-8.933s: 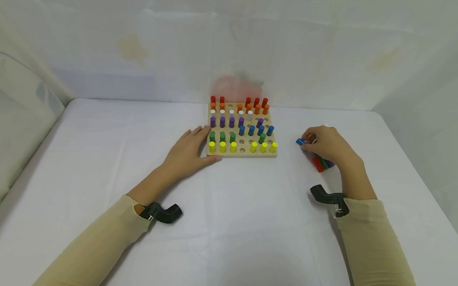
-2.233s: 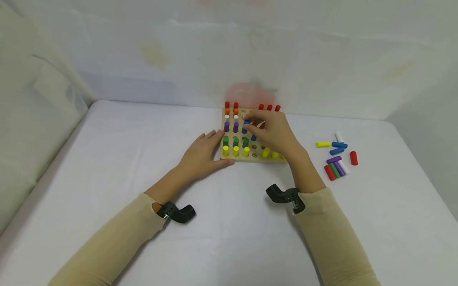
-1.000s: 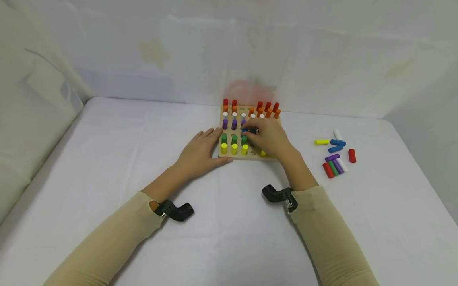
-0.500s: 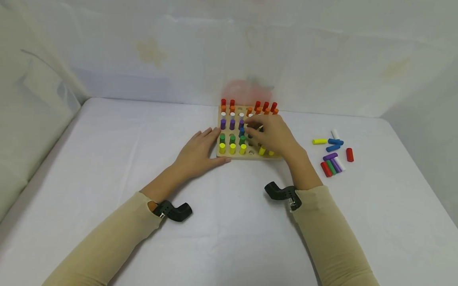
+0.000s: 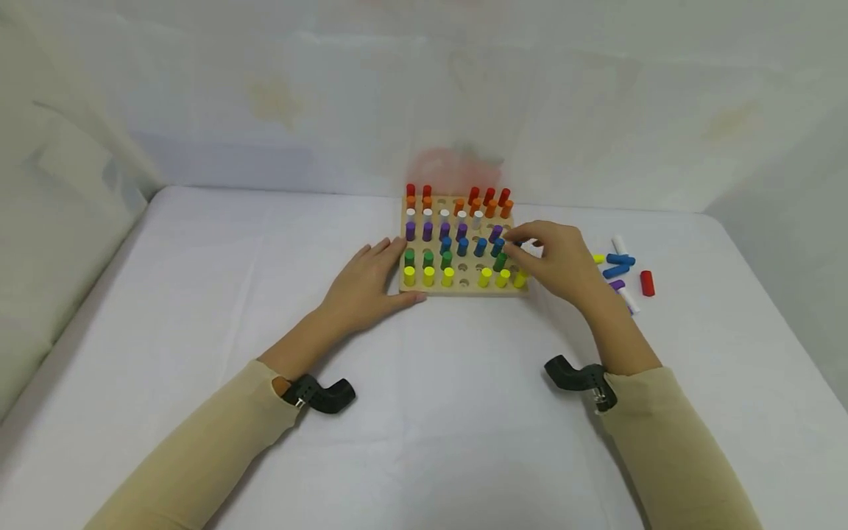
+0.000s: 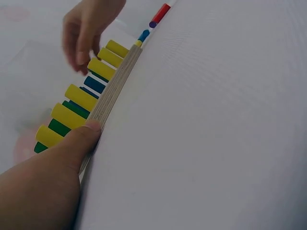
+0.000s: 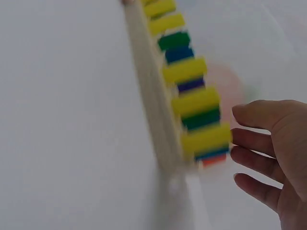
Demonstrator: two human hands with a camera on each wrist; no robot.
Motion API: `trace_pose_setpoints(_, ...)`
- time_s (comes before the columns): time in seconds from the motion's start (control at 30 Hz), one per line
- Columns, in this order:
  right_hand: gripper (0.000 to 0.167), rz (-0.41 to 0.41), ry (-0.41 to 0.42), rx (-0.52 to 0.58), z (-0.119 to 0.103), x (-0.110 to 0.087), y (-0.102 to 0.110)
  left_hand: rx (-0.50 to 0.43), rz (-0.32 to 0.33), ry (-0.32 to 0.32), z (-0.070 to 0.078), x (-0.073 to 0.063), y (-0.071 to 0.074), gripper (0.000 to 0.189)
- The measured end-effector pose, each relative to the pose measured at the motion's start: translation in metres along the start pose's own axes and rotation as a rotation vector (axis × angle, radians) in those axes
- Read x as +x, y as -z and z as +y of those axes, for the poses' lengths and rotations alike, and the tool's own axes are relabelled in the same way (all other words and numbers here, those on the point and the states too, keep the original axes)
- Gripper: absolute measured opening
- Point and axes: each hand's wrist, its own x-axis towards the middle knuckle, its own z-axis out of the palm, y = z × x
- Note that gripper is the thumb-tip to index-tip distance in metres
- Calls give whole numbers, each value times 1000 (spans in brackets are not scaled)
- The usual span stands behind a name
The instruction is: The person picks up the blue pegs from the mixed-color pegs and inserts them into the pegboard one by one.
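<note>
A wooden pegboard (image 5: 457, 291) stands near the back of the table in the head view, with rows of red, orange, white, purple, blue, green and yellow pegs upright in it. My left hand (image 5: 361, 294) rests against its left side. The left thumb (image 6: 88, 132) lies on the board's front edge, fingers stretched out along the side. Over the right part of the board hovers my right hand (image 5: 556, 261), thumb and fingers apart with nothing between them. In the right wrist view those fingers (image 7: 254, 160) are loosely bent beside the yellow pegs (image 7: 206, 139).
Loose pegs lie on the white cloth right of the board: a red peg (image 5: 647, 283), a white peg (image 5: 619, 244), blue pegs (image 5: 616, 271) and others partly behind my right hand. A white cloth wall (image 5: 331, 110) rises behind the table.
My right hand pressed a blue peg into the left of the blue row, let go, and has moved right across the board. My left hand has stayed at the board's left side.
</note>
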Motion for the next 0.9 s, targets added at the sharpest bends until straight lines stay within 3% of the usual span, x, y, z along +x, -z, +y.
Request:
trace_pose_setpoints(0.17,29,69,-84,-40,29,-24,7,14,-17,16,-4,-4,3,103)
trace_pose_setpoints(0.4,24,194,-48,-10,57,-36,20,8,-7,31,-7,-7,6,103)
trace_pose_setpoints(0.63,37,40,-173,-38,77,-42,34,-2,-11,23,-5,-6,5,103)
trace_pose_setpoints(0.9,34,-53,-198,-22,85,-43,23,7,-13,25,-4,-7,9,103)
